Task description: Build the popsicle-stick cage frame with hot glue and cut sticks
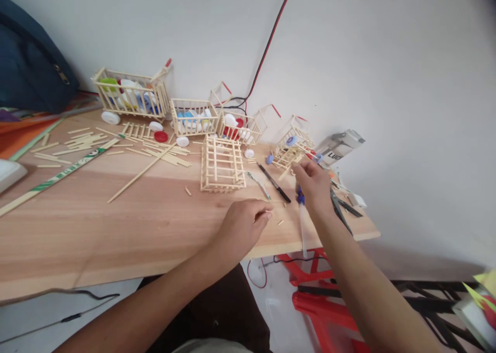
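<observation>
My left hand (246, 226) is over the front of the table, its fingers curled and thumb close to the index finger. Whatever it might hold is too small to make out. Farther right, my right hand (313, 183) is closed in a pinch beside a small wooden-stick cart (289, 156); what lies between its fingertips is not clear. A basket frame of thin wooden sticks (222, 164) stands just beyond my left hand. Between the hands lie a black pen (274, 182), a thin torn wrapper (259, 184) and a short stick piece (281, 222).
Stick carts filled with bottle caps, one large (132, 97) and one smaller (194, 118), line the wall. Loose sticks (83, 141) cover the left side. A glue gun (301, 195) and scissors (341, 211) lie by my right arm. A red stool (321, 306) is below.
</observation>
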`<control>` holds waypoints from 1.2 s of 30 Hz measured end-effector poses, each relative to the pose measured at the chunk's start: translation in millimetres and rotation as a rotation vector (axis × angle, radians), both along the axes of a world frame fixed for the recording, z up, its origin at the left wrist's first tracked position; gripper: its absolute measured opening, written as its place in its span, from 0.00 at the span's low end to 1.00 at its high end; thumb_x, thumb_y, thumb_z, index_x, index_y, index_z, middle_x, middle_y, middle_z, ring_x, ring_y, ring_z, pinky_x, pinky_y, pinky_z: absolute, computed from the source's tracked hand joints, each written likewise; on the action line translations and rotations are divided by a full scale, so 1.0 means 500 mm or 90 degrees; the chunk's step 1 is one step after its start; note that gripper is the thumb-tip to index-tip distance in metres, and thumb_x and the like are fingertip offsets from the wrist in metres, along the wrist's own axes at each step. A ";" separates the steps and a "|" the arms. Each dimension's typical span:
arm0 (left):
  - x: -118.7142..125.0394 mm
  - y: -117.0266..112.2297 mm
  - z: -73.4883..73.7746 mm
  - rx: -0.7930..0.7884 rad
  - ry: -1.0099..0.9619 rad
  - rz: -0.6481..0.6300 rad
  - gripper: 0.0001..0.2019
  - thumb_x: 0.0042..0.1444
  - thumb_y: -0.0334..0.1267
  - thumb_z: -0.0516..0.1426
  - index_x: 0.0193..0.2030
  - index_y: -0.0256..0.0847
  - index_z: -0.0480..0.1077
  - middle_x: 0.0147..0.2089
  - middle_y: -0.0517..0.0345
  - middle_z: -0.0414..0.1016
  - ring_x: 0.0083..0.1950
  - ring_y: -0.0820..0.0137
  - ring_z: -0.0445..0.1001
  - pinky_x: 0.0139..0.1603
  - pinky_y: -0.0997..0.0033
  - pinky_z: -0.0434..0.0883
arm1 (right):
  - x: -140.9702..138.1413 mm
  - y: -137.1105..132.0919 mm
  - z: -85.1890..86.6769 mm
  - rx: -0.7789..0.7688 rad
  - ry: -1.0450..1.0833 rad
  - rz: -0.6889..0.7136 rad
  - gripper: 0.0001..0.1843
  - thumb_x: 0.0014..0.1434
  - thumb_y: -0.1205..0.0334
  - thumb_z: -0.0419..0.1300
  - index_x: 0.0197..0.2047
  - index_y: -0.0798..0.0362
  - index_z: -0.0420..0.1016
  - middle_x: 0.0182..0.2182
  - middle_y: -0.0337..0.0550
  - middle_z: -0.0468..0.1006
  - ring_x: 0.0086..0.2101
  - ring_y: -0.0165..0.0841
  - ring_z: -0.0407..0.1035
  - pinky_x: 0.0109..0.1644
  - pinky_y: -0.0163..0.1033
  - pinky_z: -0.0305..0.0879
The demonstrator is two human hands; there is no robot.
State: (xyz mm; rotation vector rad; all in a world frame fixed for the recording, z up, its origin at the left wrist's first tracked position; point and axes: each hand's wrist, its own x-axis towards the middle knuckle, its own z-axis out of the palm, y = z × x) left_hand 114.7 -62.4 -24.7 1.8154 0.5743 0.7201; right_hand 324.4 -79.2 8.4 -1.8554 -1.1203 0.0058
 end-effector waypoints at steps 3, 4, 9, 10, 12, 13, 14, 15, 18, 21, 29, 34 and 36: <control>-0.004 0.001 0.007 -0.079 -0.031 0.041 0.15 0.56 0.32 0.55 0.49 0.36 0.75 0.41 0.51 0.80 0.40 0.68 0.76 0.42 0.70 0.70 | -0.049 -0.060 0.021 -0.012 0.145 0.064 0.17 0.54 0.46 0.59 0.26 0.49 0.64 0.19 0.31 0.59 0.20 0.27 0.54 0.24 0.35 0.52; -0.006 0.001 0.008 -0.113 -0.037 0.029 0.16 0.56 0.32 0.56 0.51 0.35 0.74 0.41 0.51 0.81 0.39 0.68 0.77 0.41 0.70 0.71 | -0.064 -0.076 0.024 -0.012 0.178 0.077 0.16 0.54 0.46 0.60 0.26 0.49 0.64 0.20 0.32 0.60 0.21 0.27 0.55 0.24 0.35 0.53; -0.031 -0.009 0.017 -0.278 -0.068 -0.086 0.18 0.55 0.36 0.58 0.52 0.32 0.73 0.43 0.46 0.81 0.41 0.66 0.78 0.36 0.71 0.74 | -0.139 -0.121 0.024 0.015 0.339 0.138 0.14 0.52 0.50 0.64 0.28 0.50 0.69 0.21 0.33 0.65 0.23 0.27 0.58 0.27 0.35 0.54; -0.037 -0.012 0.020 -0.292 -0.074 -0.095 0.17 0.54 0.37 0.59 0.50 0.33 0.75 0.42 0.47 0.81 0.40 0.66 0.78 0.35 0.73 0.74 | -0.153 -0.125 0.021 0.023 0.355 0.155 0.13 0.52 0.51 0.65 0.28 0.50 0.70 0.21 0.33 0.65 0.23 0.27 0.57 0.28 0.35 0.54; -0.051 -0.018 0.025 -0.317 -0.076 -0.099 0.13 0.53 0.38 0.60 0.43 0.33 0.77 0.36 0.50 0.81 0.35 0.70 0.77 0.33 0.74 0.73 | -0.176 -0.130 0.014 0.037 0.356 0.184 0.12 0.53 0.52 0.65 0.28 0.50 0.70 0.21 0.32 0.66 0.23 0.27 0.58 0.29 0.35 0.54; -0.058 -0.021 0.027 -0.332 -0.073 -0.094 0.11 0.53 0.38 0.60 0.40 0.33 0.77 0.33 0.52 0.81 0.31 0.72 0.76 0.32 0.75 0.72 | -0.186 -0.131 0.011 0.040 0.354 0.197 0.12 0.53 0.52 0.65 0.28 0.50 0.70 0.22 0.32 0.66 0.24 0.27 0.58 0.30 0.35 0.55; -0.066 -0.025 0.029 -0.348 -0.070 -0.084 0.10 0.53 0.39 0.61 0.37 0.33 0.77 0.29 0.53 0.80 0.28 0.74 0.74 0.30 0.76 0.71 | -0.193 -0.133 0.007 0.038 0.356 0.208 0.12 0.53 0.52 0.65 0.28 0.50 0.70 0.22 0.33 0.67 0.24 0.27 0.59 0.30 0.35 0.56; -0.075 -0.029 0.030 -0.363 -0.067 -0.073 0.10 0.53 0.39 0.61 0.35 0.32 0.77 0.27 0.54 0.78 0.25 0.75 0.72 0.28 0.76 0.71 | -0.199 -0.134 0.004 0.029 0.363 0.220 0.12 0.53 0.52 0.66 0.28 0.50 0.71 0.22 0.33 0.67 0.24 0.27 0.59 0.30 0.35 0.56; -0.101 -0.040 0.030 -0.395 -0.072 -0.066 0.12 0.51 0.42 0.63 0.30 0.32 0.76 0.26 0.54 0.77 0.23 0.76 0.70 0.26 0.77 0.69 | -0.208 -0.139 -0.001 0.009 0.382 0.254 0.12 0.52 0.51 0.66 0.35 0.50 0.74 0.23 0.33 0.68 0.24 0.28 0.61 0.29 0.35 0.57; -0.122 -0.049 0.025 -0.417 -0.064 -0.082 0.15 0.50 0.45 0.64 0.30 0.31 0.75 0.27 0.52 0.77 0.25 0.75 0.72 0.24 0.78 0.68 | -0.212 -0.144 -0.002 0.009 0.378 0.274 0.16 0.53 0.50 0.66 0.42 0.49 0.76 0.23 0.34 0.70 0.25 0.29 0.64 0.29 0.35 0.57; -0.164 -0.061 0.007 -0.414 -0.036 -0.116 0.16 0.52 0.47 0.63 0.31 0.31 0.74 0.31 0.47 0.79 0.29 0.72 0.75 0.27 0.76 0.71 | -0.229 -0.151 -0.009 -0.048 0.355 0.265 0.15 0.51 0.47 0.67 0.31 0.52 0.78 0.21 0.38 0.75 0.22 0.28 0.63 0.28 0.35 0.57; -0.204 -0.061 0.020 -0.417 -0.025 -0.133 0.21 0.58 0.51 0.57 0.36 0.30 0.76 0.38 0.42 0.80 0.36 0.69 0.78 0.34 0.73 0.73 | -0.242 -0.140 -0.020 -0.083 0.421 0.289 0.17 0.51 0.46 0.67 0.32 0.52 0.80 0.21 0.39 0.75 0.23 0.28 0.63 0.29 0.34 0.57; -0.216 -0.059 0.027 -0.432 -0.039 -0.118 0.21 0.59 0.51 0.57 0.42 0.31 0.75 0.42 0.42 0.80 0.42 0.66 0.78 0.39 0.71 0.75 | -0.247 -0.134 -0.024 -0.085 0.452 0.305 0.17 0.50 0.47 0.68 0.31 0.53 0.79 0.22 0.39 0.75 0.24 0.27 0.64 0.29 0.34 0.59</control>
